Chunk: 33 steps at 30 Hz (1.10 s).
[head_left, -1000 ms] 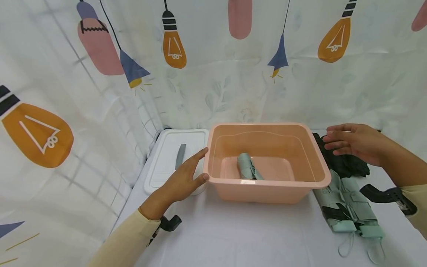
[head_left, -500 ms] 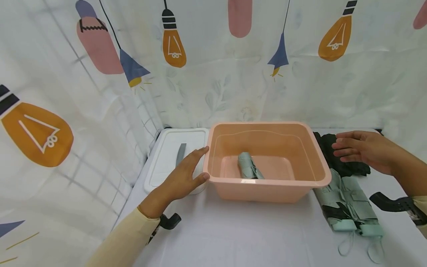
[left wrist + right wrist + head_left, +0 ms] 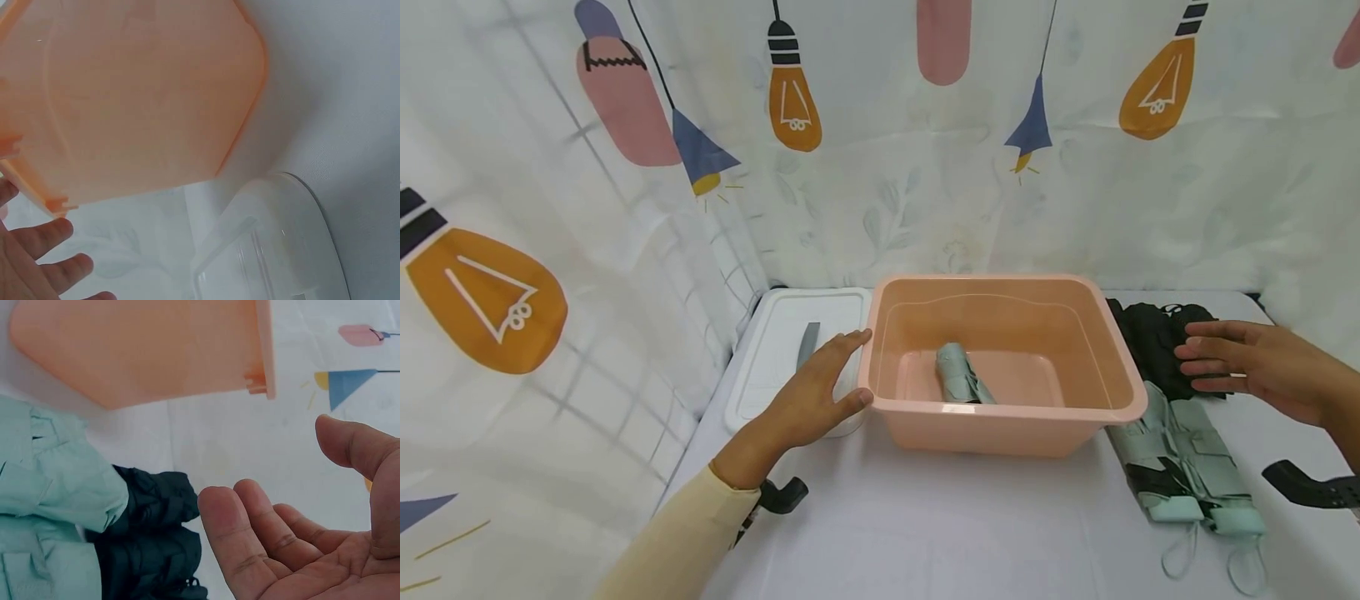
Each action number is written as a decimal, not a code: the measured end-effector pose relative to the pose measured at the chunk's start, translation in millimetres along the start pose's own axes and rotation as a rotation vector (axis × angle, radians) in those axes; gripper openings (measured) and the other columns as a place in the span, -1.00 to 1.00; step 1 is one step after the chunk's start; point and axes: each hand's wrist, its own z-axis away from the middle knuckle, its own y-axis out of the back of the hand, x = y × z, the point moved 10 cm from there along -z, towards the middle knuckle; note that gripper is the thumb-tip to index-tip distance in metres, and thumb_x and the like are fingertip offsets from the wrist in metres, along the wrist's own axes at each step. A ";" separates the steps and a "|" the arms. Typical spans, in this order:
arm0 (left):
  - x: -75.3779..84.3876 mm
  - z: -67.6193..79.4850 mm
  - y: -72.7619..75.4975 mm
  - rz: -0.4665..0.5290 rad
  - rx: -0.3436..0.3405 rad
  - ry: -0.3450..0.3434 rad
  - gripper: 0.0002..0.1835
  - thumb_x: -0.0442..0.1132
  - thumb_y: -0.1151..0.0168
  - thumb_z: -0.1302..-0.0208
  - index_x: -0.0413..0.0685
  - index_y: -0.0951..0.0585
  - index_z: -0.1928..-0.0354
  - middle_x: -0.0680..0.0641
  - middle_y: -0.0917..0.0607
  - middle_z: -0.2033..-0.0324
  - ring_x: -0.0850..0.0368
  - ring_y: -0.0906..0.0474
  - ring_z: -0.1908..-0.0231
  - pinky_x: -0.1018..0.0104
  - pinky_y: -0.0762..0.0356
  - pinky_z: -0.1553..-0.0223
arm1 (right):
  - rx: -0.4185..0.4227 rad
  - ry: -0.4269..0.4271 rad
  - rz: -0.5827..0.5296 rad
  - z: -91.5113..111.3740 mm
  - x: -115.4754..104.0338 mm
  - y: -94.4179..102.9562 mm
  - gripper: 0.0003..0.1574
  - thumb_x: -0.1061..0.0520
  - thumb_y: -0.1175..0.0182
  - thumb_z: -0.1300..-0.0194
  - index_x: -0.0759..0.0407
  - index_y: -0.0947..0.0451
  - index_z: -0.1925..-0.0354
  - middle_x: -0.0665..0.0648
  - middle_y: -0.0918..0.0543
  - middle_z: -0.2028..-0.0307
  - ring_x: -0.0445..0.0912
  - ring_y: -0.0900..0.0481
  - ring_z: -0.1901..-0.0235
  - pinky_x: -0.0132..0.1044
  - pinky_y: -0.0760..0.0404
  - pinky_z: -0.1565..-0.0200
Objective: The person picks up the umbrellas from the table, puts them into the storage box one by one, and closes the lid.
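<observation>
A peach plastic basin stands on the white-covered table, with one mint-green folded umbrella lying inside. My left hand rests its fingertips and thumb against the basin's left rim, fingers fairly straight; the left wrist view shows those fingers by the rim. To the right of the basin, two mint folded umbrellas lie side by side, wrist loops towards me. Behind them are black folded fabric bundles, partly hidden by my right hand. That hand hovers with relaxed fingers and holds nothing.
A white box with a grey handle on its lid sits just left of the basin. A curtain printed with lamps hangs behind the table and along its left side. White tablecloth stretches in front of the basin.
My right hand has moved to the right and towards me, uncovering more of the black bundles. The left hand and the basin stay where they were.
</observation>
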 end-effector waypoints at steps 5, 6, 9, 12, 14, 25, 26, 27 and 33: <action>0.7 -1.9 -0.8 0.001 -0.008 -0.004 -0.03 0.59 0.16 -0.33 0.31 -0.04 -0.64 0.00 -0.19 -0.56 -0.11 0.01 -0.55 -0.19 -0.03 -0.47 | 0.024 0.008 -0.079 10.6 20.5 5.3 -0.28 0.04 0.09 -0.69 0.48 0.04 -0.50 -0.33 -0.62 0.08 -0.34 -0.69 0.14 -0.28 -0.71 0.15; 0.8 -2.4 -0.9 0.000 -0.009 -0.006 -0.04 0.59 0.16 -0.34 0.31 -0.04 -0.64 -0.01 -0.19 -0.56 -0.11 0.01 -0.55 -0.20 -0.03 -0.46 | 0.031 0.007 -0.091 12.6 24.6 6.2 -0.37 0.05 0.09 -0.69 0.38 -0.05 -0.48 -0.35 -0.63 0.10 -0.33 -0.69 0.15 -0.28 -0.71 0.16; 1.2 -3.3 -1.0 0.002 -0.012 -0.007 -0.06 0.57 0.14 -0.36 0.31 -0.04 -0.64 -0.01 -0.18 -0.56 -0.12 0.01 -0.55 -0.22 -0.03 -0.46 | 0.046 -0.003 -0.100 18.0 36.2 8.7 -0.53 0.05 0.12 -0.70 0.20 -0.19 -0.40 -0.36 -0.64 0.11 -0.33 -0.70 0.17 -0.30 -0.72 0.19; 1.3 -3.6 -1.1 0.001 -0.013 -0.006 -0.06 0.56 0.13 -0.36 0.31 -0.04 -0.64 0.01 -0.18 -0.56 -0.11 0.01 -0.55 -0.21 -0.02 -0.46 | 0.049 -0.025 -0.083 20.6 47.0 9.7 -0.43 0.03 0.13 -0.70 0.36 -0.12 -0.43 -0.35 -0.62 0.11 -0.34 -0.69 0.19 -0.29 -0.72 0.20; 1.6 -3.8 -1.3 0.003 -0.013 -0.008 -0.06 0.55 0.13 -0.37 0.30 -0.04 -0.64 0.02 -0.18 -0.56 -0.11 0.01 -0.55 -0.21 -0.02 -0.46 | 0.042 -0.034 -0.068 22.0 54.1 9.8 -0.30 0.02 0.14 -0.70 0.55 0.01 -0.44 -0.36 -0.60 0.11 -0.35 -0.68 0.19 -0.27 -0.72 0.19; 0.2 -3.8 -3.3 0.000 -0.016 0.003 -0.05 0.58 0.17 -0.35 0.32 -0.04 -0.64 0.05 -0.18 -0.56 -0.07 0.01 -0.55 -0.17 -0.01 -0.47 | 0.012 -0.129 0.009 33.9 90.6 5.5 -0.16 0.01 0.18 -0.71 0.73 0.22 -0.42 0.47 -0.60 -0.11 -0.15 -0.72 0.17 -0.07 -0.74 0.15; -0.2 -3.4 -3.2 0.000 -0.016 0.004 -0.05 0.58 0.16 -0.35 0.32 -0.04 -0.64 0.05 -0.18 -0.56 -0.06 0.01 -0.55 -0.17 -0.02 -0.47 | 0.013 -0.143 0.018 34.7 91.4 4.6 -0.15 0.01 0.19 -0.71 0.74 0.22 -0.41 0.56 -0.56 -0.12 -0.09 -0.73 0.16 -0.05 -0.74 0.14; -0.5 -3.0 -2.9 0.001 -0.017 0.005 -0.05 0.58 0.16 -0.35 0.32 -0.04 -0.64 0.05 -0.18 -0.56 -0.05 0.01 -0.55 -0.17 -0.02 -0.47 | 0.014 -0.157 0.026 35.2 92.0 4.0 -0.15 0.00 0.19 -0.71 0.75 0.22 -0.40 0.62 -0.52 -0.13 -0.03 -0.73 0.15 -0.03 -0.74 0.14; 0.0 -0.9 -0.7 0.001 -0.015 0.006 -0.06 0.57 0.14 -0.35 0.32 -0.04 -0.64 0.06 -0.18 -0.56 -0.05 0.01 -0.55 -0.18 -0.03 -0.47 | 0.000 -0.222 0.033 37.2 99.9 -0.6 -0.10 0.01 0.15 -0.71 0.79 0.27 -0.37 0.71 -0.43 -0.16 0.18 -0.71 0.10 0.05 -0.72 0.11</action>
